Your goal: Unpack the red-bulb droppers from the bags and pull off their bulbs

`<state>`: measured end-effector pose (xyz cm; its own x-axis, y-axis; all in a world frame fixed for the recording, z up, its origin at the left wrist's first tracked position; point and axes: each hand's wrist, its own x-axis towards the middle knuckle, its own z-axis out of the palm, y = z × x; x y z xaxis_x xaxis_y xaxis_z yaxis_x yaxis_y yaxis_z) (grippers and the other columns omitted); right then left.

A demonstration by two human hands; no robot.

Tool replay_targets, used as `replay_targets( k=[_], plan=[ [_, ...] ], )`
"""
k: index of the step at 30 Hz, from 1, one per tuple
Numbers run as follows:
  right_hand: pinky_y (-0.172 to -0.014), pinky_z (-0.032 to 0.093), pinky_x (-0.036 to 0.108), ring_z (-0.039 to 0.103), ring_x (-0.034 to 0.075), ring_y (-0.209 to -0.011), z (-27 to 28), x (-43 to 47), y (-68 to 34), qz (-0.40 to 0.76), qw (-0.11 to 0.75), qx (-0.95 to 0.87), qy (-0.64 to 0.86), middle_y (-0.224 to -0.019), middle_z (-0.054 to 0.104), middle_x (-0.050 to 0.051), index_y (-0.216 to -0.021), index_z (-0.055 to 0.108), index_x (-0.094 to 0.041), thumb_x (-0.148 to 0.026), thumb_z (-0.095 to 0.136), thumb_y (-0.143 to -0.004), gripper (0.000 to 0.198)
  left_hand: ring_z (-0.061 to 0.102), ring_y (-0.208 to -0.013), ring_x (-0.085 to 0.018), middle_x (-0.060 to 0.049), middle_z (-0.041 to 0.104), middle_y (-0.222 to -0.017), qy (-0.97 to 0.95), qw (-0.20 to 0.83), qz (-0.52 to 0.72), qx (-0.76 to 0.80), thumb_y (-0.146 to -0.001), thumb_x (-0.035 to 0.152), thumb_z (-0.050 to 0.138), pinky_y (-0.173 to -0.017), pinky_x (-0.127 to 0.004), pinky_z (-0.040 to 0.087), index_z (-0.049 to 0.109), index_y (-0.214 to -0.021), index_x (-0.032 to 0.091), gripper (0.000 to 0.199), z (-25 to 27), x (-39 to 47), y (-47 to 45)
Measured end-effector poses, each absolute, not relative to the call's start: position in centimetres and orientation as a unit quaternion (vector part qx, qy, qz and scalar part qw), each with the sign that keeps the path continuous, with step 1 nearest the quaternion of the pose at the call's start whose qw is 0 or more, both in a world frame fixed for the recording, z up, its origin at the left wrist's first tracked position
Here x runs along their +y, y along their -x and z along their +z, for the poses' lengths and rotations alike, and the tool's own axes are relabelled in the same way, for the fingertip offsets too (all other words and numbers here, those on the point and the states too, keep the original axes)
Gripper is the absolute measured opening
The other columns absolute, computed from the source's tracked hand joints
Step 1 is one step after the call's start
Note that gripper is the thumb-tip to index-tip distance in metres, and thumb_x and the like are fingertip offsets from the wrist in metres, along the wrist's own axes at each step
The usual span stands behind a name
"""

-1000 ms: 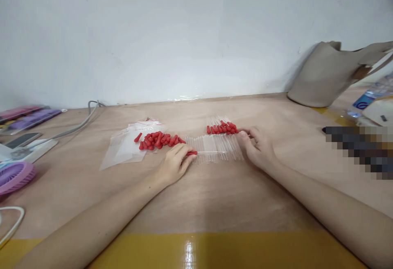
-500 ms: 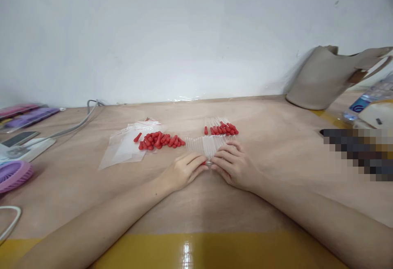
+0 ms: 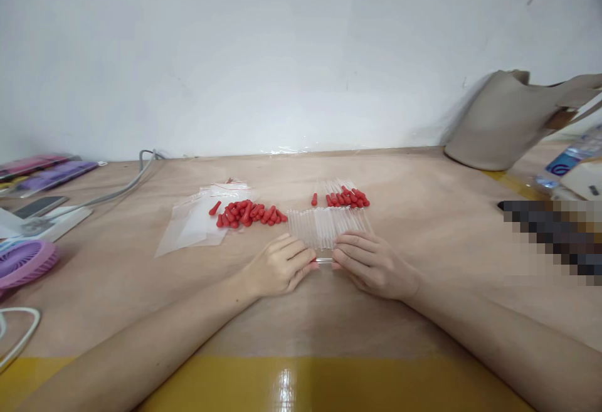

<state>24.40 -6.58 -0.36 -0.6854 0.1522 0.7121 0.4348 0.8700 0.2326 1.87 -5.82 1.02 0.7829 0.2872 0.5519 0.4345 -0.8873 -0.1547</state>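
A clear glass dropper tube (image 3: pixel 324 261) lies level between my two hands. My left hand (image 3: pixel 285 264) is closed in a pinch on a red rubber bulb at the tube's left end; its fingers cover most of the bulb. The tube's right part is gripped by my right hand (image 3: pixel 376 264), whose fingers hide that end. Just beyond the hands lies a row of clear glass tubes (image 3: pixel 313 227), side by side. Left of that row is a heap of red rubber bulbs (image 3: pixel 247 211). Farther back sit several tubes with red bulbs (image 3: pixel 348 197) fitted, bulbs toward me.
Clear plastic bags (image 3: pixel 188 227) lie under and beside the loose bulbs. On the left are a grey cable (image 3: pixel 117 194), a phone (image 3: pixel 40 207) and a purple round fan-like object (image 3: pixel 28 264). A beige bag (image 3: pixel 493 123) and a plastic bottle (image 3: pixel 564 161) stand at the right.
Both hands have come slightly toward me, away from the row of tubes. The gap between them is wider, and the glass tube now shows across it. The view has shifted a little.
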Motion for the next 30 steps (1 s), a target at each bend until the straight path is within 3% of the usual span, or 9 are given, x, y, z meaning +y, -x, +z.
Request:
replay_targets(
  k=[6,9,13,16,20,26,30],
  plan=[
    [-0.089,0.049,0.037,0.059,0.018,-0.095,0.2,-6.8,-25.1,-0.219,0.353,-0.899,0.142,-0.083,0.066,0.005,-0.093,0.059,-0.015,-0.014,0.054,-0.082,0.012,0.048,-0.059,-0.013,-0.002,0.056,-0.064,0.93,0.159,-0.27,-0.191,-0.089,0.028,0.045,-0.056,-0.026,0.037,0.055,-0.076,0.015,0.021,1.0,-6.2,-1.9],
    [-0.085,0.049,0.036,0.058,0.018,-0.092,0.7,-6.5,-26.0,-0.204,0.389,-0.884,0.157,-0.082,0.065,0.005,-0.092,0.059,-0.015,-0.013,0.055,-0.08,0.012,0.048,-0.059,-0.013,-0.002,0.055,-0.063,0.917,0.14,-0.3,-0.222,-0.089,0.025,0.044,-0.058,-0.026,0.039,0.055,-0.076,0.015,0.02,0.9,-5.9,-1.1],
    [-0.068,0.047,0.031,0.054,0.014,-0.068,0.8,-5.3,-27.1,-0.171,0.464,-0.797,0.345,-0.069,0.059,0.003,-0.084,0.063,-0.018,-0.017,0.053,-0.081,0.011,0.052,-0.068,-0.013,-0.003,0.058,-0.073,0.85,0.093,-0.413,-0.314,-0.087,0.021,0.047,-0.066,-0.027,0.043,0.059,-0.081,0.016,0.015,1.8,-4.4,0.4],
    [-0.06,0.043,0.028,0.051,0.013,-0.058,0.1,-4.3,-27.6,-0.129,0.45,-0.755,0.459,-0.062,0.054,0.002,-0.083,0.066,-0.017,-0.026,0.05,-0.083,0.019,0.053,-0.075,-0.014,-0.004,0.056,-0.076,0.795,0.063,-0.447,-0.406,-0.087,0.024,0.046,-0.071,-0.026,0.045,0.063,-0.086,0.016,0.019,3.3,-2.6,1.5],
    [-0.054,0.042,0.025,0.052,0.013,-0.056,-1.2,-3.3,-27.8,-0.03,0.441,-0.724,0.53,-0.068,0.056,0.004,-0.091,0.066,-0.016,-0.031,0.047,-0.083,0.026,0.054,-0.084,-0.019,-0.006,0.056,-0.078,0.718,0.062,-0.415,-0.555,-0.084,0.03,0.045,-0.077,-0.03,0.045,0.064,-0.098,0.013,0.029,5.6,0.3,4.2],
    [-0.055,0.041,0.026,0.051,0.014,-0.057,-1.8,-2.5,-27.6,0.009,0.425,-0.711,0.561,-0.067,0.057,0.005,-0.086,0.065,-0.014,-0.03,0.044,-0.08,0.027,0.057,-0.059,-0.014,-0.001,0.059,-0.075,0.653,-0.076,-0.3,-0.691,-0.072,0.037,0.054,-0.053,-0.023,0.044,0.058,-0.105,0.019,0.038,7.3,2.7,9.0],
    [-0.057,0.04,0.027,0.051,0.015,-0.058,-1.8,-2.5,-27.4,-0.002,0.41,-0.71,0.573,-0.068,0.057,0.005,-0.088,0.064,-0.013,-0.029,0.044,-0.078,0.028,0.054,-0.049,-0.012,0.0,0.06,-0.072,0.643,-0.127,-0.252,-0.712,-0.068,0.037,0.056,-0.048,-0.022,0.042,0.053,-0.102,0.018,0.039,6.6,3.0,10.0]
  ],
)
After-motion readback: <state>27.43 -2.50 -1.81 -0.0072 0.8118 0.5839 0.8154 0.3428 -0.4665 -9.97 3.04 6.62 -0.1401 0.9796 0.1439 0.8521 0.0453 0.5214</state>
